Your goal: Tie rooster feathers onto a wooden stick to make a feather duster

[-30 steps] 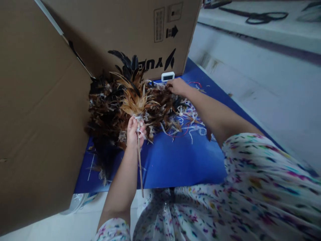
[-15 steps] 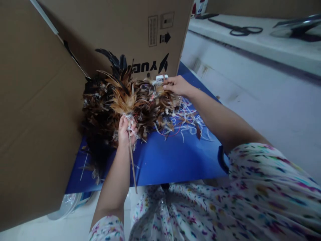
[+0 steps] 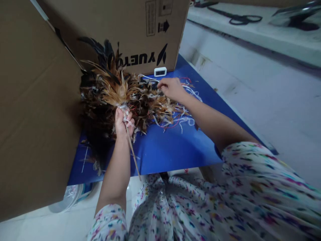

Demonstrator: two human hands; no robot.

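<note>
My left hand (image 3: 124, 123) is closed around the thin stick (image 3: 132, 154) of a feather duster. Brown and black feathers (image 3: 117, 88) fan out from its upper end, bound with whitish strips just above my fingers. The stick's bare lower end points toward me past the table edge. My right hand (image 3: 173, 89) is over the far right of a loose feather pile (image 3: 145, 107), thumb and fingers pinched together. What they hold is hidden. A white string (image 3: 149, 78) runs up to these fingers, and more white string (image 3: 194, 92) shows beyond the hand.
The blue table (image 3: 163, 150) carries the pile and tangled strips. A printed cardboard box (image 3: 112, 20) stands behind, another cardboard panel (image 3: 32, 110) at left. A small white device (image 3: 160, 72) rests by the box. Scissors (image 3: 240, 18) lie on the ledge at right.
My right hand has moved off the white device to the feathers nearer me, and its fingers are now pinched. White string has shifted around it. My left hand still holds the duster.
</note>
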